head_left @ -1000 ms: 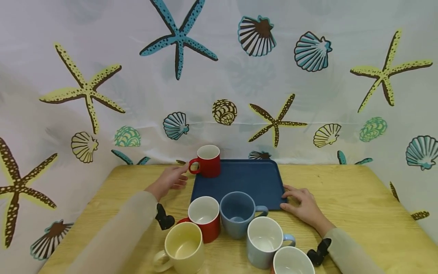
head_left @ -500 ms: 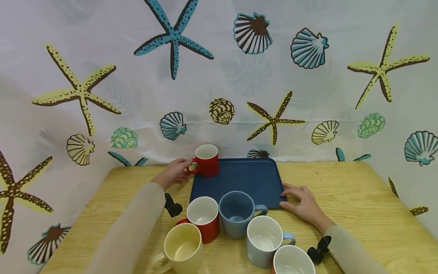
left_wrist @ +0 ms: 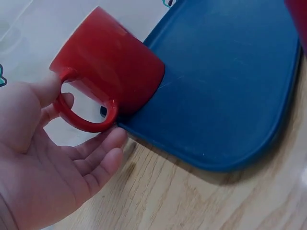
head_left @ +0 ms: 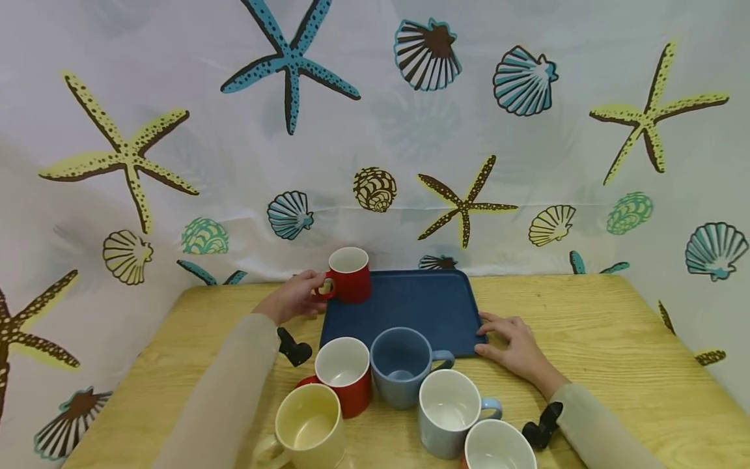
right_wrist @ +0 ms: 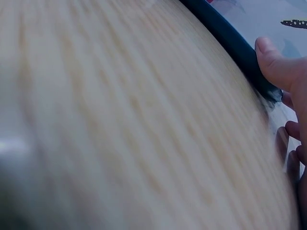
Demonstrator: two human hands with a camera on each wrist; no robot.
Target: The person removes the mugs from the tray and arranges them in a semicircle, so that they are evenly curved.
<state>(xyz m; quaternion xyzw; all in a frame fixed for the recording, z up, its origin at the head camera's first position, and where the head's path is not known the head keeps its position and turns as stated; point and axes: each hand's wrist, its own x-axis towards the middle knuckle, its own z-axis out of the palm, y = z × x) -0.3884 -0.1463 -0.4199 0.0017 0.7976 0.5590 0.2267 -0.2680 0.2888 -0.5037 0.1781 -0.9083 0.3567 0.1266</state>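
Note:
My left hand (head_left: 291, 298) pinches the handle of a red mug (head_left: 353, 280) between thumb and index finger. The mug stands upright on the far left corner of a dark blue tray (head_left: 410, 306), its white inside facing up. In the left wrist view the thumb (left_wrist: 48, 88) lies over the top of the handle, and the lower fingers (left_wrist: 103, 158) extend below it, near the tray's rim. At the tray's near right corner my right hand (head_left: 515, 348) holds the edge with thumb and bent fingers; its thumb (right_wrist: 273, 62) overlaps the rim in the right wrist view.
In front of the tray stand another red mug (head_left: 346, 384), a blue mug (head_left: 401, 374), a yellow mug (head_left: 313, 430), a light blue mug (head_left: 445, 417) and a white-lined mug (head_left: 498, 449). A patterned curtain (head_left: 527, 156) encloses the wooden table (head_left: 586, 339).
My left hand has moved in onto the red mug's handle from just beside it. The mug stays on the tray, and my right hand keeps its place. The view has shifted slightly.

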